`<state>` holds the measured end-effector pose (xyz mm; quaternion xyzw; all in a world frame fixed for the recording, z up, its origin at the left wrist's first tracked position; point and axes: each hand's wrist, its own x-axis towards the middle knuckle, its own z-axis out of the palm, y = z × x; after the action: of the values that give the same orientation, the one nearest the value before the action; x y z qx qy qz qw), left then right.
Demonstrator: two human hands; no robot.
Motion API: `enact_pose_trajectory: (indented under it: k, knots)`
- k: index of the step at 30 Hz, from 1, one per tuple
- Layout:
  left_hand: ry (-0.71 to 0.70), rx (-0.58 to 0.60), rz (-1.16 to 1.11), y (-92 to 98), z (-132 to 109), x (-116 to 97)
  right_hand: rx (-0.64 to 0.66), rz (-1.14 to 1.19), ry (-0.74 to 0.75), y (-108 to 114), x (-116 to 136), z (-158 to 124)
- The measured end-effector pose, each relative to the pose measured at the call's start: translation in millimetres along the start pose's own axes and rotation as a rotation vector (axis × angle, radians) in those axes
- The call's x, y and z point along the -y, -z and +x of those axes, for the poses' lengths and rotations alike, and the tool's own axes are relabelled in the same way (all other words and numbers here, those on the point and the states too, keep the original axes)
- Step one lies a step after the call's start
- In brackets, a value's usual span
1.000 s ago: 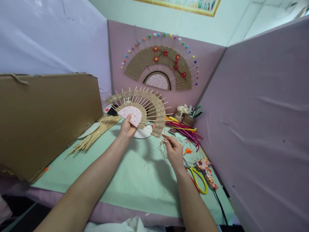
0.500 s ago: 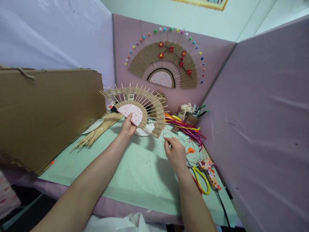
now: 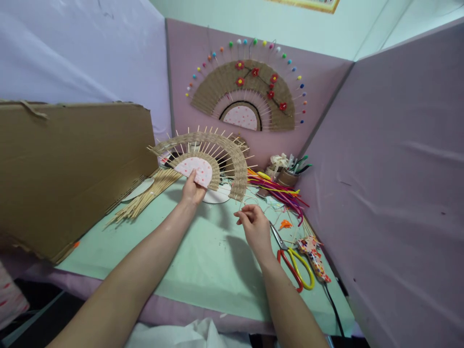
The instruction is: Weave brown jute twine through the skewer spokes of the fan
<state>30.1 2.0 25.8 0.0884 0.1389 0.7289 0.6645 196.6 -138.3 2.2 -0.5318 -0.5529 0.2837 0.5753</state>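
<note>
fan (image 3: 239, 169) is held over the worktop (image 3: 203, 270), left hand (image 3: 192, 191) pinching its spotted base (image 3: 197, 166); right hand (image 3: 253, 224), fingertips gathered, grip unclear, sits below its lower-right edge, scissors (image 3: 286, 248) just beside, cardboard (image 3: 76, 169) well apart.

Back panel (image 3: 322, 82): we see a broad fan (image 3: 208, 92) hanging, with red flowers (image 3: 239, 65) on it and colourful balls (image 3: 255, 42) arched above.
Left side: we have upright brown cardboard (image 3: 76, 169) and, beside it, a bundle of thin sticks (image 3: 148, 198).
Right side: we find red-and-yellow-handled scissors (image 3: 284, 248) near a patterned glue gun (image 3: 314, 259).
Rear right: we spot bright pipe cleaners (image 3: 281, 190) before a brown pen holder (image 3: 288, 178).
Upper wall (image 3: 232, 17): we glimpse a gold-coloured frame (image 3: 319, 6).
</note>
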Motion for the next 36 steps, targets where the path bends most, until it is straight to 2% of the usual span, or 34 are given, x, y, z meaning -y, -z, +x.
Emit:
enact_pose_trajectory:
  k: [11,17,22,27,32,36]
  knots:
    - [0.065,-0.063,-0.032,-4.3,-9.5,0.5,-0.023,0.042,-0.05,2.7,-2.3,2.3]
    - [0.146,-0.127,-0.001,-2.7,-12.4,5.3,-0.112,-0.064,0.073,5.5,-0.7,5.0]
    - [0.215,-0.096,0.07,1.0,-15.6,3.2,-0.211,-0.209,0.189,14.8,-3.1,7.8]
    - [0.139,-0.124,0.082,9.1,-10.5,-8.0,-0.271,-0.479,0.36,19.4,-6.2,8.1]
    - [0.085,-0.122,0.099,17.7,-0.5,-13.9,-0.237,-0.7,0.489,22.9,-5.9,10.2]
    - [0.058,-0.139,0.146,20.0,0.6,-14.7,-0.092,-0.804,0.563,28.0,-4.4,13.5]
